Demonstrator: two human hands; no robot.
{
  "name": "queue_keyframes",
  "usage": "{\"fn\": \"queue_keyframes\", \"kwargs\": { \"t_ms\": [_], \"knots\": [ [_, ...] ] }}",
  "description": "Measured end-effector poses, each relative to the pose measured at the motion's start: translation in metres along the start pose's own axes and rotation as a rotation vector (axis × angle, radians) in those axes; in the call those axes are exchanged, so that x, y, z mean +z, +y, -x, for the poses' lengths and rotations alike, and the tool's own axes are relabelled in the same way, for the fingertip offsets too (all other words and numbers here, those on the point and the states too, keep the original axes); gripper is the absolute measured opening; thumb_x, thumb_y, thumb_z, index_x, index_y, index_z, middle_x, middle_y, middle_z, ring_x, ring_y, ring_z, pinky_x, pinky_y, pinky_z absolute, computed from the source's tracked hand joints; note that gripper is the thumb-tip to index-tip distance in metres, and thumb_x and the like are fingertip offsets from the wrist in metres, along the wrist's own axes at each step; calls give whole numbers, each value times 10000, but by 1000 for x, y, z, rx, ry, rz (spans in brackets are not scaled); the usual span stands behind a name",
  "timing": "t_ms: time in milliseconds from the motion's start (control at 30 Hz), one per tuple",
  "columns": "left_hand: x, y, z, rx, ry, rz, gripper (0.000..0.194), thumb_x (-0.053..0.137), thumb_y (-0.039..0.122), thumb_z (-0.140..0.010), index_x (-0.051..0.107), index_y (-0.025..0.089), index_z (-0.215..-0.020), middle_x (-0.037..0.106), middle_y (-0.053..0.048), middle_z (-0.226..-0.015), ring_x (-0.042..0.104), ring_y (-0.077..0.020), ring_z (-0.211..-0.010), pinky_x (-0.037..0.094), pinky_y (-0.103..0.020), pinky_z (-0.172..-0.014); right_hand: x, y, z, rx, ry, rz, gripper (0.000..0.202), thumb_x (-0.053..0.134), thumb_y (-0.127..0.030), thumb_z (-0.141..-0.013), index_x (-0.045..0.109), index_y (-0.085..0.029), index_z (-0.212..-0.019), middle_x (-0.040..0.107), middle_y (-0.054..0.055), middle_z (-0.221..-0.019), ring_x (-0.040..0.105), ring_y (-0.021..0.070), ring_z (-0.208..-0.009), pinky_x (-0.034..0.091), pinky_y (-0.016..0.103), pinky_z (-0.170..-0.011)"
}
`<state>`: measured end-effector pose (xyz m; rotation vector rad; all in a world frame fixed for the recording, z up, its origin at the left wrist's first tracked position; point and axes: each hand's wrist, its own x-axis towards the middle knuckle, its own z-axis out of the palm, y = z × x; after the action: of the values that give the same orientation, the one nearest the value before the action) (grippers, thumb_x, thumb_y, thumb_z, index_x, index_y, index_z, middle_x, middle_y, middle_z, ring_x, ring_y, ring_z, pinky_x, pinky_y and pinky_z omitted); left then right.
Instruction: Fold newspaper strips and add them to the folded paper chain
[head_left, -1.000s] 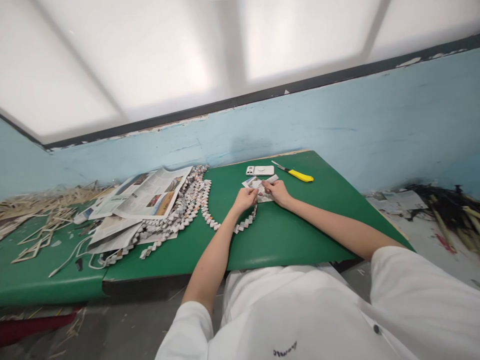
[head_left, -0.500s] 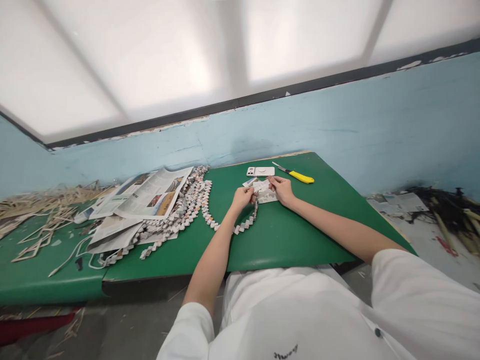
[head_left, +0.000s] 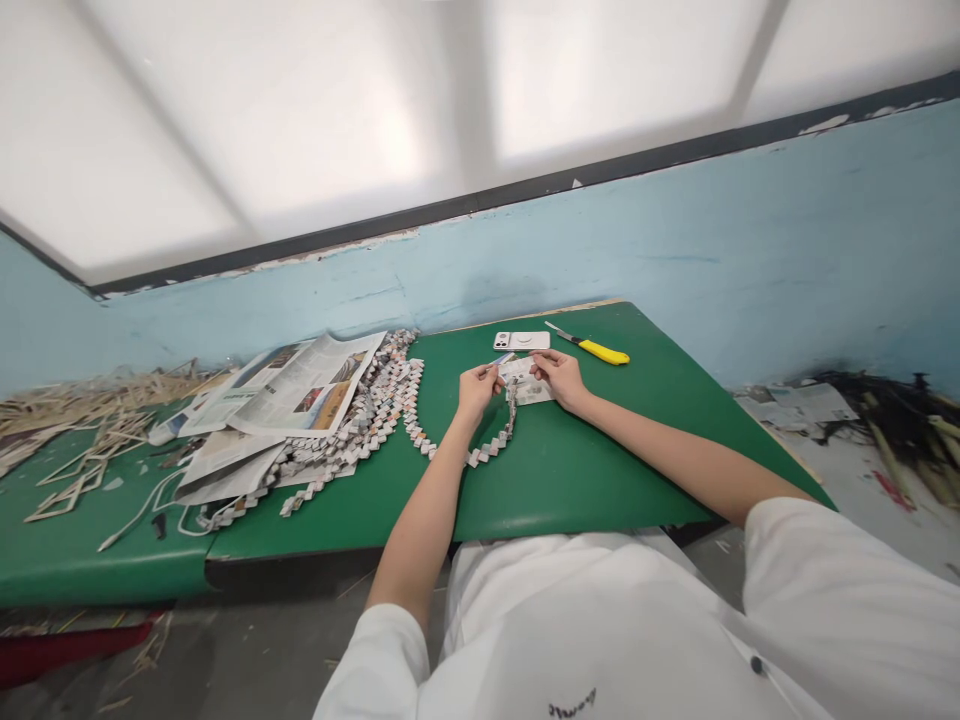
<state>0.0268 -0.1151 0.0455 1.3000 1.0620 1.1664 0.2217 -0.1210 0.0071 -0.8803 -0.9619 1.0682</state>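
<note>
In the head view, my left hand (head_left: 478, 390) is closed in a pinch at the left end of a small newspaper strip (head_left: 516, 368). My right hand (head_left: 559, 378) pinches the same strip from the other side. Between them rises the end of a zigzag chain of folded newspaper (head_left: 487, 452), which curves over the green tabletop toward the left. Flat newspaper pieces (head_left: 537, 394) lie under and beside my fingers. How the strip meets the chain is too small to make out.
A white phone (head_left: 521, 341) lies just beyond my hands, beside a yellow-handled utility knife (head_left: 604, 352). To the left, newspaper sheets (head_left: 307, 385) cover a heap of folded-paper chains (head_left: 367, 420). A white cable (head_left: 131, 525) and thin wooden strips (head_left: 82, 470) lie farther left on the green table (head_left: 570, 490).
My left hand has shifted slightly left and up, and my right fingers slightly left. The chain's end now shows between my hands, with the strip stretched above it.
</note>
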Motion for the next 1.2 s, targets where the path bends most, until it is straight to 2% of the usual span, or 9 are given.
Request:
{"fn": "queue_keyframes", "kwargs": {
  "t_ms": [200, 333, 367, 433, 533, 633, 700, 833, 1200],
  "knots": [
    [5, 2, 2, -7, 25, 37, 296, 714, 316, -874, 728, 57, -1017, 676, -40, -653, 511, -95, -500, 415, -235, -529, 2, 4, -3, -13, 33, -16, 391, 831, -447, -712, 723, -160, -955, 687, 27, -685, 546, 124, -558, 462, 274, -568],
    [-3, 6, 1, 97, 170, 57, 267, 657, 328, -912, 720, 80, -989, 651, -30, -648, 503, -90, -510, 392, -223, -518, -12, 3, -15, -77, 306, -105, 337, 831, -419, -708, 675, -179, -886, 635, -8, -640, 511, 106, -539, 432, 247, -529],
    [-6, 8, 1, 109, 165, 57, 266, 654, 334, -912, 716, 87, -988, 655, -34, -661, 516, -93, -521, 399, -223, -524, -16, 3, -17, -67, 339, -129, 337, 833, -421, -706, 656, -189, -874, 608, -22, -617, 494, 102, -524, 421, 241, -515],
    [-9, 10, -1, 115, 180, 46, 262, 648, 354, -914, 701, 104, -971, 660, -36, -673, 532, -97, -530, 412, -225, -536, -21, 2, -19, -56, 304, -127, 345, 828, -439, -715, 648, -200, -887, 584, -31, -612, 482, 101, -517, 414, 241, -508],
    [-5, 10, 0, 76, 160, 13, 262, 619, 375, -931, 678, 121, -963, 656, -31, -641, 529, -106, -501, 405, -234, -522, -14, 1, -13, -72, 163, -83, 387, 815, -500, -733, 649, -207, -922, 588, -24, -631, 492, 114, -525, 428, 264, -527],
    [4, 9, 5, 7, -25, 31, 379, 537, 481, -978, 651, 126, -1039, 662, -35, -612, 526, -120, -460, 386, -249, -491, -1, 1, -2, -87, 22, -15, 415, 809, -534, -747, 678, -195, -947, 611, -12, -636, 497, 121, -532, 425, 272, -547],
    [8, 9, 10, 11, -106, 9, 411, 601, 510, -943, 654, 119, -1057, 669, -33, -624, 532, -114, -463, 399, -249, -498, 3, 1, 5, -82, -32, 42, 425, 800, -550, -761, 694, -190, -960, 626, -5, -643, 503, 127, -539, 423, 274, -554],
    [8, 11, 15, 33, -150, -8, 428, 795, 391, -796, 691, 80, -1071, 692, -40, -648, 549, -103, -492, 439, -252, -540, 2, 0, 10, -64, -48, 81, 441, 796, -569, -755, 703, -194, -967, 637, -3, -656, 508, 132, -542, 429, 279, -563],
    [2, 15, 14, -17, -205, 142, 412, 797, 307, -742, 735, 74, -1076, 730, -76, -714, 610, -118, -557, 484, -265, -600, 4, -6, 11, 32, -105, -130, 215, 756, -312, -729, 707, -195, -903, 614, -9, -636, 486, 118, -536, 428, 275, -564]
  ]
}}
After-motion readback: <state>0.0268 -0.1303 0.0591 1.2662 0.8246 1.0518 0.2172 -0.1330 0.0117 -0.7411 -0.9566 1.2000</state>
